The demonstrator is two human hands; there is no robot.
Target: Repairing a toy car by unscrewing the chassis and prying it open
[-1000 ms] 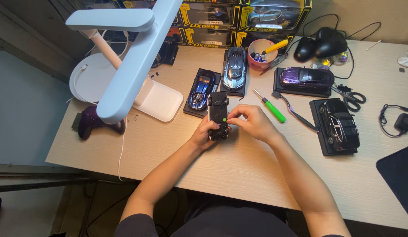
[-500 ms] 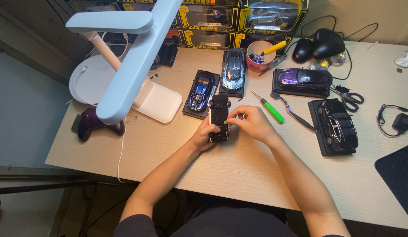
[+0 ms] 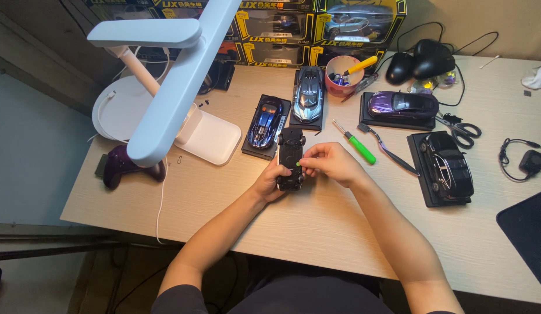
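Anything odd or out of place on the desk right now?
One thing: the black model car in the left hand is wheels-up, off any base, unlike the four cars on plinths. The right hand touches its underside. Nothing looks spilled or broken.

On the tabletop (image 3: pixel 317 227), the screwdriver (image 3: pixel 355 142) lies right of the held model car (image 3: pixel 290 158); the lamp base (image 3: pixel 209 136) sits left, boxes (image 3: pixel 317 26) behind.

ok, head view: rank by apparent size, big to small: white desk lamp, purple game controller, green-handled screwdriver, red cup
1. white desk lamp, by far the largest; it also stands nearer the camera.
2. purple game controller, partly hidden under the lamp arm.
3. green-handled screwdriver and red cup: too alike to rank, one long and thin, one round.
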